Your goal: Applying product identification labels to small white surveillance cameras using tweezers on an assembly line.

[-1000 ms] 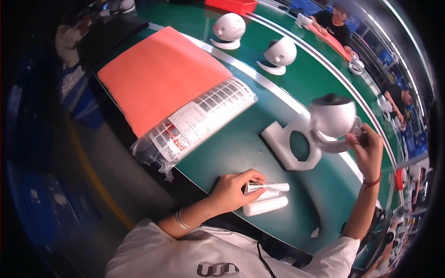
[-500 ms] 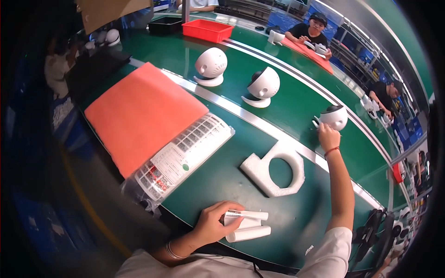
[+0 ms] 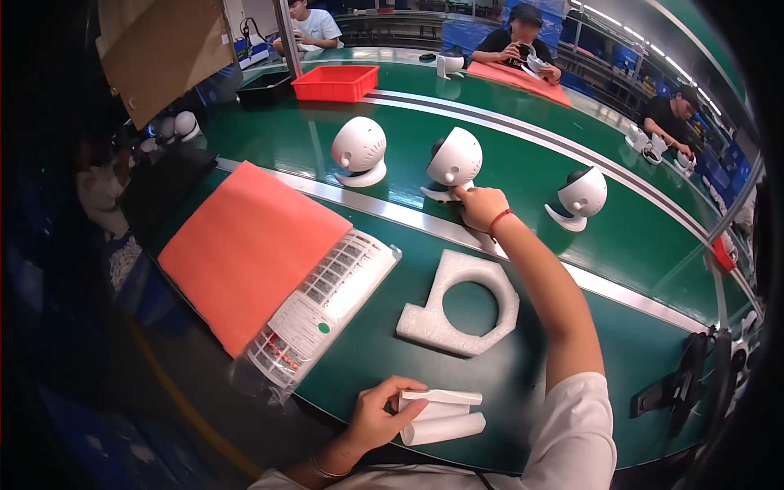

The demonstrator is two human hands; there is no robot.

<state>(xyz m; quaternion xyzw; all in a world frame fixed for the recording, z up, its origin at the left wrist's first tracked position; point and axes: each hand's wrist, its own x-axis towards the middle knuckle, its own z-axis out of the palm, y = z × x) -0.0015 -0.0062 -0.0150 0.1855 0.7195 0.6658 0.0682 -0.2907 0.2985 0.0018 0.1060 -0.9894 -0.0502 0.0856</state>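
Observation:
My left hand (image 3: 380,415) pinches a white curled sheet-like piece (image 3: 445,429) with two rolled edges, low over the near table edge. My right hand (image 3: 483,207) reaches across to the middle white ball-headed camera (image 3: 457,157), its fingers closed at the foot of the stand. Another such camera (image 3: 359,147) stands upright to the left, and a third camera (image 3: 584,193) stands to the right, apart from my hand. Between my hands lies a white foam packing piece (image 3: 425,321) with a large round hole.
An orange mat (image 3: 253,245) lies at left, partly over plastic-wrapped printed sheets (image 3: 327,298). Farther back sit a red tray (image 3: 335,84) and a black tray (image 3: 265,86). Black straps or cables (image 3: 682,384) lie at right. Several co-workers sit across the green bench.
My right hand has left the right-hand camera and moved left to the middle one. My left hand still holds the white curled piece. The whole view has shifted a little.

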